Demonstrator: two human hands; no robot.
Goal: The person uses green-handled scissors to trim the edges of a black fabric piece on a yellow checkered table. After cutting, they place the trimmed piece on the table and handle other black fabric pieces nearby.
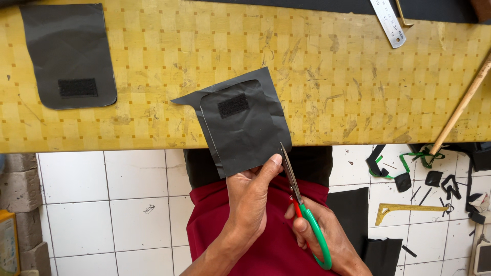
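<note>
Left hand (pixel 250 197) pinches the lower edge of the dark fabric piece (pixel 240 125), which lies partly over the yellow counter (pixel 327 82) edge just above both hands. Right hand (pixel 319 232) grips green-handled scissors (pixel 299 197), blades at the fabric's right edge.

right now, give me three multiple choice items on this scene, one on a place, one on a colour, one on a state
1. Where does the finished dark flap lie?
A. on the bench's left end
B. on the floor tiles
C. under the ruler

2. What colour are the scissors' handles?
A. blue and black
B. green and red
C. all yellow

3. What is the left hand doing?
A. resting flat on the bench
B. holding the ruler
C. pinching the dark piece by its lower edge

Answers: 1 A, it sits on the yellow bench at far left. 2 B, a green loop with red by the pivot, in the right hand. 3 C, the thumb presses on the piece beside the blades.
</note>
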